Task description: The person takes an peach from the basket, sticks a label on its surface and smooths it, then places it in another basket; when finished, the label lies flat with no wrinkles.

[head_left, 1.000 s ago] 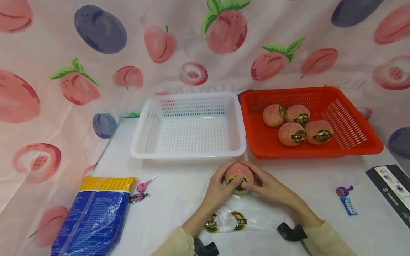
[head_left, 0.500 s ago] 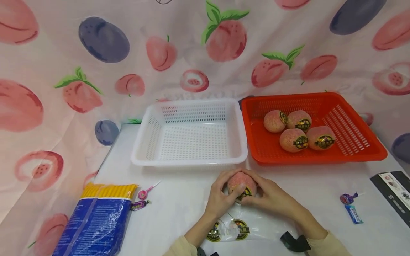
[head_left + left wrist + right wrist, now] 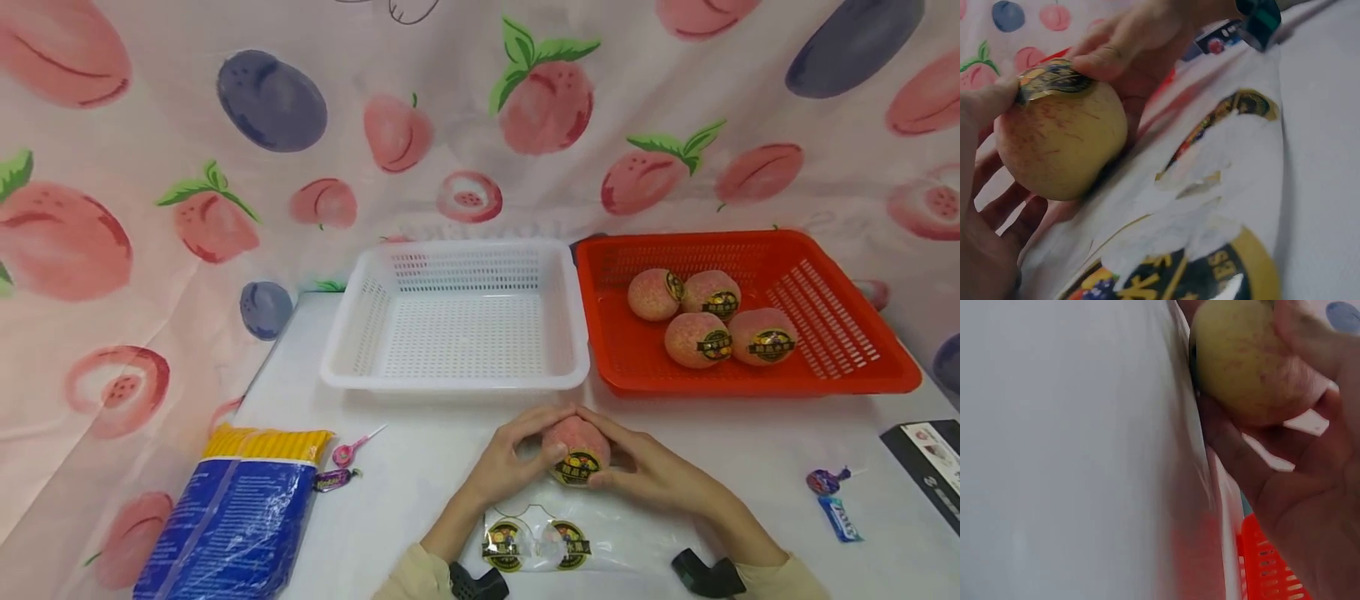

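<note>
Both hands hold one pinkish-red and yellow apple (image 3: 576,435) just above the white table in front of the baskets. A black and gold oval label (image 3: 576,468) lies on its near side. My left hand (image 3: 504,465) curls round the left of the apple, with its thumb at the label's edge. My right hand (image 3: 656,471) grips the opposite side, its thumb at the label's other end. In the left wrist view the label (image 3: 1057,81) shows between both thumbs. A clear sheet (image 3: 626,546) with two more such labels lies below the hands.
Behind the hands stand a white basket (image 3: 457,383) and a red basket (image 3: 757,385) holding several labelled apples (image 3: 697,340). A blue and yellow packet (image 3: 232,517) lies left, beside a lollipop (image 3: 345,454) and wrapped candy (image 3: 333,479). Another lollipop (image 3: 825,481), a blue-wrapped candy (image 3: 842,518) and a black box (image 3: 933,467) lie right.
The thumbs have moved apart toward the label's ends, and more of the label shows. The apple stays between both hands. The head view has shifted slightly.
</note>
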Tool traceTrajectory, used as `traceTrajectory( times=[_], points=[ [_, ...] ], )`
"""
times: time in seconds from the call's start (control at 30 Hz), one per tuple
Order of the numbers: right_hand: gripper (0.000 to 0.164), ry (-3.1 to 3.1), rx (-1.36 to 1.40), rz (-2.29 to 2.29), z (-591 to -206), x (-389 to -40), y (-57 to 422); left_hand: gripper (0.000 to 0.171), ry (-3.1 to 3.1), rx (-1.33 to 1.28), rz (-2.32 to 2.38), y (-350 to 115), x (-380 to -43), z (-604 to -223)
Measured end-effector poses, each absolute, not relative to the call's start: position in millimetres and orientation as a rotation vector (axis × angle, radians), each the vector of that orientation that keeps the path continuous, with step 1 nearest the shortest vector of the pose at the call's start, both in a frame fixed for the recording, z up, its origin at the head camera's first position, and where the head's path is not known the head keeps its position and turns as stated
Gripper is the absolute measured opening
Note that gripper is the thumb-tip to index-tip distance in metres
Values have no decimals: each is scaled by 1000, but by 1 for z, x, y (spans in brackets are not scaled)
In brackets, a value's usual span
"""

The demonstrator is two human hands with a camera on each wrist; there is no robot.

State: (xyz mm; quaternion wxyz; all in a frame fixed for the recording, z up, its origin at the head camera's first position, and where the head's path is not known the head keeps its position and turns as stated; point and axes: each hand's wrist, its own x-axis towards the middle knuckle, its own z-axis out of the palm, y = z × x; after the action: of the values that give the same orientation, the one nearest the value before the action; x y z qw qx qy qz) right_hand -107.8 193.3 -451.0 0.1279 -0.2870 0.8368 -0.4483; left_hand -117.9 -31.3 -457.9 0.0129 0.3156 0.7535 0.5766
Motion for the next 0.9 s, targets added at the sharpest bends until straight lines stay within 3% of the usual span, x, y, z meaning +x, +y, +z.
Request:
traceTrajectory(
  times=[0.3, 0.53, 0.9],
  points=[
    [77, 2149, -682, -1430, -453, -115, 211, 53, 2373, 939, 1712, -19, -128, -485],
    [76, 2173, -710, -1400, -454, -119, 214, 67, 2405, 1055, 1603, -22, -129, -469],
    [80, 2280, -610, -1365, -459, -130, 209, 67, 2393, 1072, 1563, -25, -126, -447]
  ],
)
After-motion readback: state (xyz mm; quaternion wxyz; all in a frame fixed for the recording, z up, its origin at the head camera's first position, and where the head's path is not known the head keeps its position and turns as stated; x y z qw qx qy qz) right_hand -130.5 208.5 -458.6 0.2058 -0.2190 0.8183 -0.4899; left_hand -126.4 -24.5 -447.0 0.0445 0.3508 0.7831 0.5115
